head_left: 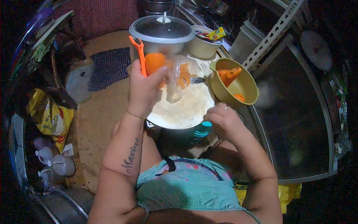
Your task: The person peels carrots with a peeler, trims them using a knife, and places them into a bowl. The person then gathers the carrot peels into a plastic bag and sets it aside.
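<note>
My left hand [149,82] is closed around an orange peeler [140,52], its forked head pointing up, and a thick orange carrot [155,64]. Beside it, over the white plate [175,119], is a clear plastic bag [175,93] with orange pieces [183,76] in or behind it. A dark knife blade [200,80] shows at the bag's right. My right hand [225,117] is curled at the plate's right edge, just below the olive pot [238,87]. A ribbed teal thing [202,129] lies under its fingers; I cannot tell whether they grip it.
Carrots [229,76] lie in the olive pot. Behind the plate stand a lidded grey pot [162,41] and a cream tub [203,48] with packets. A metal-framed dark panel [294,112] borders the right. White jugs [61,165] and a yellow bag [56,119] are at left.
</note>
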The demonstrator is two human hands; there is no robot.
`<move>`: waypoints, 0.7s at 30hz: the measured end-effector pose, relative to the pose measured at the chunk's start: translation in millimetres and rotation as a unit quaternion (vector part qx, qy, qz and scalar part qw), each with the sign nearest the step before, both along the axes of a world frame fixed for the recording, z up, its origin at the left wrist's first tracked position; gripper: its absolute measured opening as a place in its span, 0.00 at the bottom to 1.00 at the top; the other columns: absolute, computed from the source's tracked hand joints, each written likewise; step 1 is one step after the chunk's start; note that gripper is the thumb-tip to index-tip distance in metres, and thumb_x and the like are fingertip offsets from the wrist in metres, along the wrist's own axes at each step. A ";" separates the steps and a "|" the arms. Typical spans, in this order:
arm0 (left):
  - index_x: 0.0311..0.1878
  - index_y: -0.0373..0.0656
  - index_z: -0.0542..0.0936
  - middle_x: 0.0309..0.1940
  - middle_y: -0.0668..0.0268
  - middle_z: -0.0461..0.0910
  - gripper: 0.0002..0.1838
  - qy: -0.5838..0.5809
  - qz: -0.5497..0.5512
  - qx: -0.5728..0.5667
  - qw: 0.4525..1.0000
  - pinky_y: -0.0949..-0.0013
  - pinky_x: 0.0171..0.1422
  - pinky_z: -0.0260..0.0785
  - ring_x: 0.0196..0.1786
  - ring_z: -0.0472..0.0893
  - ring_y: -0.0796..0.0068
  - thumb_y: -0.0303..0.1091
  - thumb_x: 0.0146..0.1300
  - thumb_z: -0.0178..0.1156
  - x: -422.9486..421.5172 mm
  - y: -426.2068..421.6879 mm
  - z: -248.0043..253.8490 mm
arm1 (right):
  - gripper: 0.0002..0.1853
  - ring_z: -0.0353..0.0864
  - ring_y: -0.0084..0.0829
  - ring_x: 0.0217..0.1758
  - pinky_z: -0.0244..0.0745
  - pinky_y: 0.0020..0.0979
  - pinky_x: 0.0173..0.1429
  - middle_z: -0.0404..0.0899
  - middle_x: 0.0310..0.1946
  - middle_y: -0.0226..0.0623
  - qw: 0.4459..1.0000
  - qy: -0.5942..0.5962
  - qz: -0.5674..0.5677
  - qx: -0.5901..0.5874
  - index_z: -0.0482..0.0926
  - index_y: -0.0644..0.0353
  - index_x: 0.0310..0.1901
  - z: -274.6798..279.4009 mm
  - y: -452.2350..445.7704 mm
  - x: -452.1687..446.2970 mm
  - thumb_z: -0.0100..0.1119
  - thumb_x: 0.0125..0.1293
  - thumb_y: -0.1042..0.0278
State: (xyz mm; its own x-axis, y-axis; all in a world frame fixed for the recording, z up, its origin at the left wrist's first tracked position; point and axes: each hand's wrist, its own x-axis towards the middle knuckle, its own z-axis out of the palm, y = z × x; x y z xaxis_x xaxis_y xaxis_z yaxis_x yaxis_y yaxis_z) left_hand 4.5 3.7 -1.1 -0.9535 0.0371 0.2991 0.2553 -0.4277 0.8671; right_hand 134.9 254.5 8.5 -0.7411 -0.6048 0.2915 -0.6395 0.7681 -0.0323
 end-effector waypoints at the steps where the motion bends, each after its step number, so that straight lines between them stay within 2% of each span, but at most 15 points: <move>1: 0.51 0.38 0.71 0.43 0.64 0.78 0.21 -0.002 0.001 -0.002 1.000 0.71 0.47 0.75 0.42 0.79 0.76 0.26 0.58 0.68 -0.2 0.4 -0.2 | 0.13 0.80 0.40 0.40 0.77 0.36 0.45 0.81 0.37 0.35 0.998 0.058 0.000 -0.036 0.80 0.55 0.37 3.4 -1.8 -6.1 0.64 0.49 0.80; 3: 0.51 0.38 0.71 0.43 0.64 0.78 0.21 -0.004 0.007 -0.010 1.000 0.71 0.48 0.75 0.42 0.79 0.77 0.27 0.57 0.69 -0.1 3.1 -0.6 | 0.13 0.80 0.40 0.39 0.77 0.36 0.44 0.81 0.36 0.35 0.979 0.174 -0.007 -0.106 0.81 0.55 0.37 12.8 -11.4 -29.8 0.65 0.48 0.80; 5: 0.51 0.38 0.71 0.43 0.64 0.78 0.21 0.003 0.016 -0.024 1.000 0.71 0.48 0.74 0.42 0.79 0.77 0.28 0.57 0.69 -1.4 7.9 -2.1 | 0.14 0.80 0.42 0.43 0.76 0.38 0.46 0.81 0.38 0.37 0.944 0.260 0.017 -0.202 0.81 0.57 0.39 23.1 -33.0 -64.2 0.66 0.48 0.80; 7: 0.51 0.38 0.72 0.43 0.65 0.77 0.21 0.003 0.021 -0.026 0.999 0.72 0.48 0.74 0.42 0.78 0.77 0.29 0.57 0.69 3.4 13.7 1.6 | 0.16 0.79 0.45 0.48 0.75 0.42 0.51 0.81 0.42 0.41 0.972 0.156 -0.070 -0.161 0.81 0.59 0.42 7.7 -44.5 -100.2 0.67 0.49 0.80; 8: 0.51 0.38 0.72 0.43 0.65 0.77 0.21 0.006 0.028 -0.029 0.999 0.72 0.48 0.74 0.42 0.78 0.78 0.29 0.57 0.70 4.5 12.9 3.8 | 0.19 0.77 0.48 0.52 0.74 0.45 0.56 0.80 0.45 0.45 0.968 0.156 -0.117 -0.158 0.80 0.60 0.47 -2.2 -57.8 -104.1 0.67 0.51 0.78; 11: 0.51 0.39 0.72 0.44 0.65 0.77 0.22 0.041 0.072 -0.136 0.987 0.72 0.48 0.74 0.44 0.78 0.78 0.30 0.57 0.71 -2.8 5.1 0.8 | 0.22 0.77 0.51 0.51 0.75 0.45 0.56 0.79 0.47 0.47 0.969 0.123 -0.161 -0.143 0.79 0.59 0.51 11.2 -67.9 -96.8 0.66 0.52 0.76; 12: 0.54 0.38 0.71 0.46 0.64 0.78 0.26 0.029 0.012 -0.041 0.999 0.70 0.48 0.75 0.44 0.79 0.77 0.31 0.55 0.73 9.2 6.0 11.8 | 0.21 0.79 0.45 0.52 0.76 0.41 0.56 0.79 0.49 0.45 0.963 0.152 -0.158 -0.154 0.77 0.61 0.54 11.9 -67.7 -89.3 0.65 0.58 0.73; 14: 0.57 0.38 0.70 0.48 0.63 0.78 0.29 0.049 0.019 -0.145 0.988 0.69 0.51 0.75 0.47 0.79 0.75 0.31 0.55 0.74 21.5 -5.0 25.7 | 0.21 0.79 0.47 0.55 0.76 0.43 0.56 0.79 0.51 0.49 0.936 0.004 -0.140 -0.322 0.76 0.61 0.57 26.0 -78.3 -69.3 0.61 0.64 0.63; 15: 0.60 0.38 0.69 0.51 0.62 0.77 0.31 0.107 0.019 -0.159 0.981 0.68 0.55 0.73 0.50 0.79 0.73 0.31 0.56 0.73 24.4 -3.9 22.9 | 0.22 0.78 0.48 0.56 0.77 0.43 0.56 0.78 0.52 0.50 0.903 -0.070 -0.132 -0.402 0.75 0.61 0.58 33.5 -81.7 -59.3 0.58 0.67 0.58; 16: 0.62 0.38 0.68 0.54 0.61 0.77 0.32 0.163 0.020 -0.169 0.972 0.66 0.59 0.72 0.53 0.79 0.71 0.30 0.56 0.72 26.9 -2.7 20.3 | 0.25 0.80 0.47 0.54 0.76 0.42 0.57 0.78 0.53 0.52 0.896 -0.108 -0.107 -0.417 0.73 0.64 0.60 36.5 -83.3 -52.9 0.56 0.70 0.53; 17: 0.62 0.37 0.68 0.55 0.60 0.76 0.32 0.152 0.009 -0.174 0.973 0.66 0.61 0.71 0.55 0.78 0.70 0.30 0.56 0.71 30.6 1.6 20.0 | 0.28 0.81 0.48 0.55 0.76 0.40 0.57 0.77 0.54 0.54 0.907 -0.110 -0.087 -0.397 0.69 0.65 0.62 28.5 -78.6 -54.8 0.55 0.71 0.51; 20: 0.63 0.37 0.68 0.58 0.57 0.75 0.31 0.118 -0.016 -0.193 0.974 0.65 0.64 0.69 0.57 0.78 0.69 0.26 0.56 0.68 47.0 16.4 30.6 | 0.29 0.80 0.44 0.58 0.76 0.37 0.59 0.77 0.55 0.52 0.849 -0.147 -0.078 -0.502 0.66 0.64 0.64 17.6 -79.8 -51.9 0.57 0.70 0.51; 21: 0.63 0.38 0.68 0.57 0.57 0.75 0.31 0.157 -0.012 -0.205 0.966 0.65 0.63 0.69 0.56 0.78 0.67 0.26 0.56 0.68 47.3 16.3 26.2 | 0.30 0.80 0.43 0.58 0.75 0.36 0.60 0.77 0.55 0.51 0.827 -0.176 -0.081 -0.527 0.66 0.63 0.64 15.8 -79.2 -49.5 0.59 0.69 0.52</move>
